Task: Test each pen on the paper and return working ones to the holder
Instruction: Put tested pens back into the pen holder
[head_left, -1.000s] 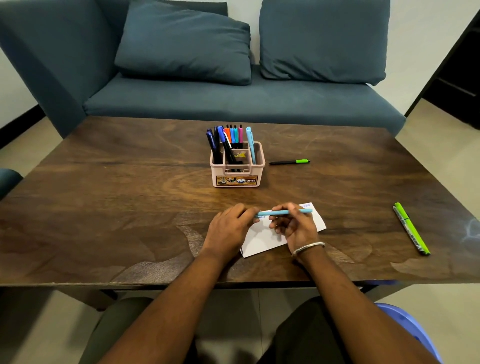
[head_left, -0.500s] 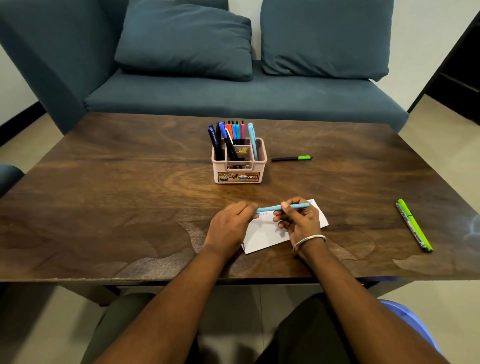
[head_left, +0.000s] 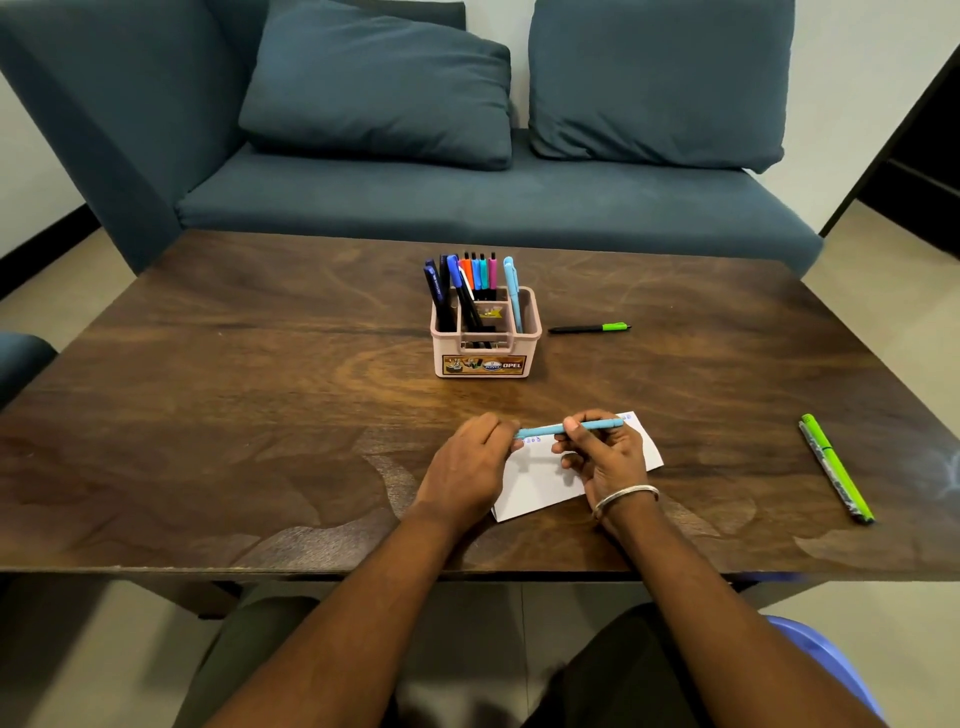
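Light-blue pen (head_left: 569, 428) is held level above the paper (head_left: 535, 483), stretched between both hands. The right hand (head_left: 605, 457) has its thumb and fingers curled round the middle-to-right part of the barrel, and the pen's right end pokes out past them over the paper's far corner. The left hand (head_left: 470, 467) closes its fingertips on the pen's left end, with its palm down and its heel near the table; whether it grips a cap there or the tip itself, I cannot tell. So the pen runs left to right, hovering just over the sheet's far edge, where a few small blue scribbles sit beneath its left part. A silver bangle (head_left: 626, 499) circles the right wrist.

The white paper lies on the wooden table (head_left: 260, 415) close to the near edge, partly under both hands. Farther back, at the table's middle, stands the pink pen holder (head_left: 485, 343), with dark blue, orange, teal, pink and light-blue pens upright or leaning in its compartments. Just right of the holder a black pen with a green end (head_left: 589, 328) lies flat. Well off to the right, a bright green pen (head_left: 836, 467) lies with a darker one pressed alongside it. A blue-grey sofa (head_left: 467, 208) with two cushions sits beyond the table.
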